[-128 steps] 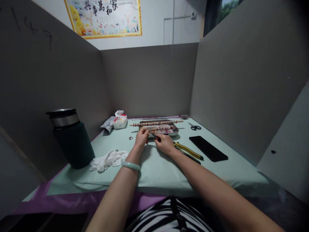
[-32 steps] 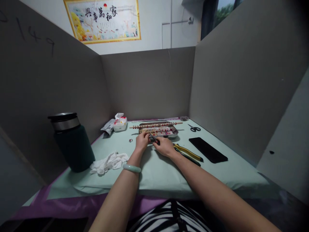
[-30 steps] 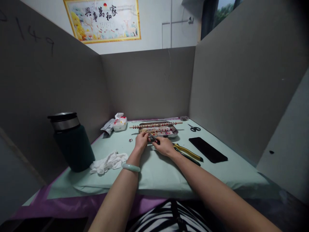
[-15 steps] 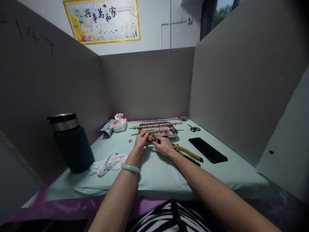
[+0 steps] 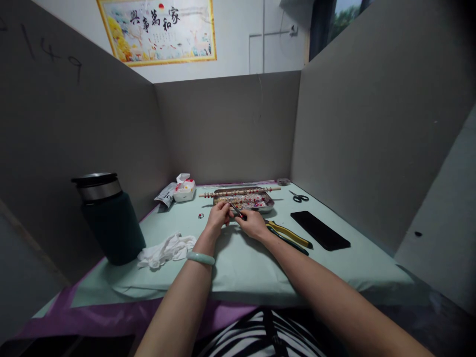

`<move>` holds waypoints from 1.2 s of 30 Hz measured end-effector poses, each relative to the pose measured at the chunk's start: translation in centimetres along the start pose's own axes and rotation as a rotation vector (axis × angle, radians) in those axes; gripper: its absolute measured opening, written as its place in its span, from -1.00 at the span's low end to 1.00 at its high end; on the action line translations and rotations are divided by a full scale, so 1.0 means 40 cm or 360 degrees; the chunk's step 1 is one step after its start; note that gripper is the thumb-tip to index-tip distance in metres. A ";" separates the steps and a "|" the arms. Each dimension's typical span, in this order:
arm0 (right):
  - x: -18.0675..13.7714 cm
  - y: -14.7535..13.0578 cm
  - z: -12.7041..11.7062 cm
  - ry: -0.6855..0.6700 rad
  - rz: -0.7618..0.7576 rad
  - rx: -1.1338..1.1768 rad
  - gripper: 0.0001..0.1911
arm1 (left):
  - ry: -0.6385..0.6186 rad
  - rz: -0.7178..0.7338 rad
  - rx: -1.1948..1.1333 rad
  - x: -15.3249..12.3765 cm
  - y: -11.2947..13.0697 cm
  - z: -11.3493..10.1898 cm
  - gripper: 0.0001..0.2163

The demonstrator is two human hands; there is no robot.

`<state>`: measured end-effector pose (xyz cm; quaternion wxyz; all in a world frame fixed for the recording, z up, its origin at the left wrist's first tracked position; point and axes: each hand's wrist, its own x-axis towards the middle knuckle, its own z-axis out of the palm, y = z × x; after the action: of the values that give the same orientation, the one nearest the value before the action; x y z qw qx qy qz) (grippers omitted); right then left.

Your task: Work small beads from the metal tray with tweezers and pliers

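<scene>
Gripping a slim tool (image 5: 238, 212): right hand (image 5: 253, 224). Left hand (image 5: 218, 218): curled at its tip; cannot tell whether anything is pinched. Just beyond: metal tray (image 5: 268, 208) of small beads; beaded stick (image 5: 253, 192) across it. Beside right wrist: yellow-handled pliers (image 5: 293, 236), on desk (image 5: 241, 270).

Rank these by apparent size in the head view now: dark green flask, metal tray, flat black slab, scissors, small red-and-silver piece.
1. Dark green flask
2. Metal tray and flat black slab: too alike to rank, the left hand partly covering the tray
3. Scissors
4. Small red-and-silver piece
</scene>
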<state>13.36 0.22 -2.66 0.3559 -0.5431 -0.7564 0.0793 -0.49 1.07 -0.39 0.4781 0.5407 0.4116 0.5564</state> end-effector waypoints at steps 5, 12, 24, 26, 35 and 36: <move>-0.001 -0.001 0.001 0.0006 0.0007 -0.0039 -0.70 | 0.0044 0.0039 0.0295 0.002 -0.006 -0.001 -0.86; -0.009 -0.012 0.008 0.0020 0.0009 -0.0255 -0.71 | 0.0379 0.0296 0.1056 0.019 -0.018 -0.008 -0.80; -0.018 -0.011 -0.006 0.0073 -0.0140 -0.0297 -0.73 | -0.0185 -0.0273 -0.0222 -0.015 0.024 -0.009 -0.82; -0.019 -0.009 -0.013 0.0081 -0.0190 -0.0285 -0.74 | -0.0291 -0.0358 -0.0318 -0.015 0.027 -0.018 -0.81; 0.003 0.002 -0.016 -0.0050 -0.0094 0.0121 -0.76 | -0.0024 0.0028 0.0022 -0.005 0.006 -0.002 -0.80; 0.006 0.004 -0.016 -0.0075 -0.0069 0.0185 -0.76 | 0.0020 0.0103 0.0104 -0.002 0.003 0.000 -0.81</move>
<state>13.84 0.35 -2.17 0.3705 -0.5030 -0.7703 0.1282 -0.51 0.95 -0.30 0.4394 0.5656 0.4150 0.5611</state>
